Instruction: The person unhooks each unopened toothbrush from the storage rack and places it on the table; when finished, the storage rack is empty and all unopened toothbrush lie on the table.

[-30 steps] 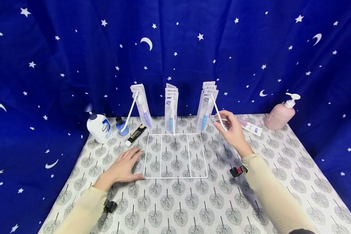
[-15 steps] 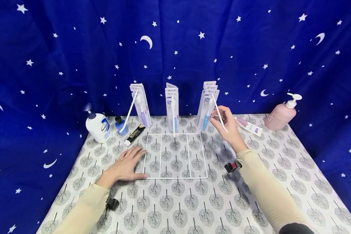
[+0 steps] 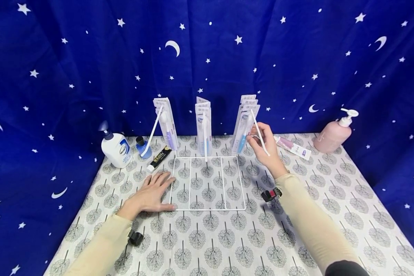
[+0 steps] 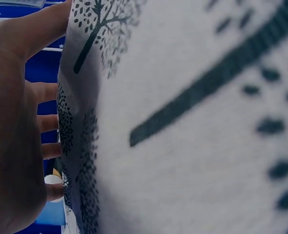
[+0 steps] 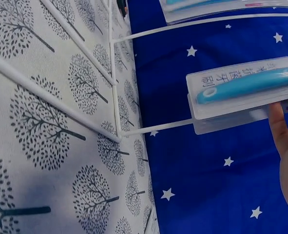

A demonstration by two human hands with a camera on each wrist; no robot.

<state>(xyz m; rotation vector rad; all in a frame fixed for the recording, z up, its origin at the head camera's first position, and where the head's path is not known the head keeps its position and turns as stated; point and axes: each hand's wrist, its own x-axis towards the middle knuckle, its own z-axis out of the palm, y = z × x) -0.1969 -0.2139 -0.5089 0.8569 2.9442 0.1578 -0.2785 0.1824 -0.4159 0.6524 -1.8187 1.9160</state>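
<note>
Blue toothbrush pack hangs upright, left of the nearer right hand, whose grip I cannot tell; left hand spread.

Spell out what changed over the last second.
The right hand moved left and slightly forward to the rightmost toothbrush packs; whether it grips one is unclear. The left hand edged right over the wire rack. White bottle and pink bottle stayed put.

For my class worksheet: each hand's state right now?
Left hand: open, at the white rack.
Right hand: at a toothbrush pack; grip cannot be told.
</note>
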